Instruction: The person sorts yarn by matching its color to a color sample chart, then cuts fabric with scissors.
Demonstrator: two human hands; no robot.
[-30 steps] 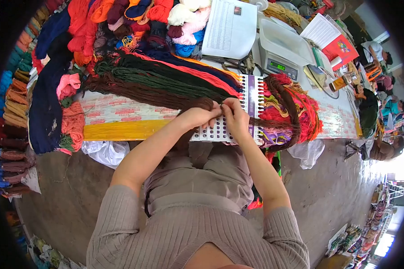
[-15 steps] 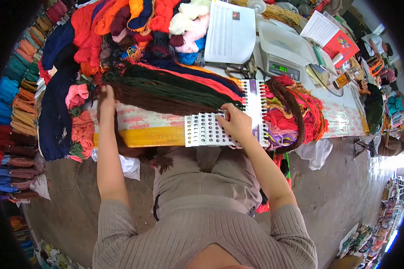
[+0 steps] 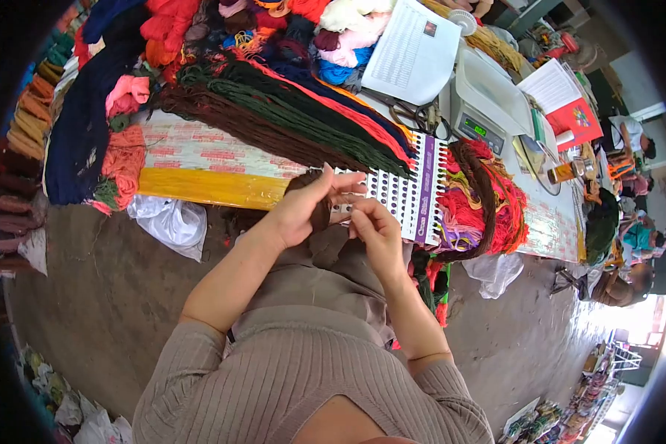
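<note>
1. Dark green yarn [image 3: 303, 122] slants from the upper left to the card [image 3: 394, 194] near the middle of the frame, with pink yarn [image 3: 351, 112] above it and brown yarn [image 3: 229, 122] below.
2. The left hand [image 3: 294, 214], just left of the card, has its fingers spread; a dark brown bundle [image 3: 320, 216] lies against it, and whether any strand is gripped I cannot tell.
3. The right hand [image 3: 379, 233] is at the card's lower edge, thumb and forefinger tips pressed together — what they pinch, if anything, is too small to see.
4. As for progress, I judge the work partway: several colours already meet the card's upper edge, while many holes lower down look bare — the dark brown bundle seems not fully placed, hanging lower than the laid yarns.
</note>
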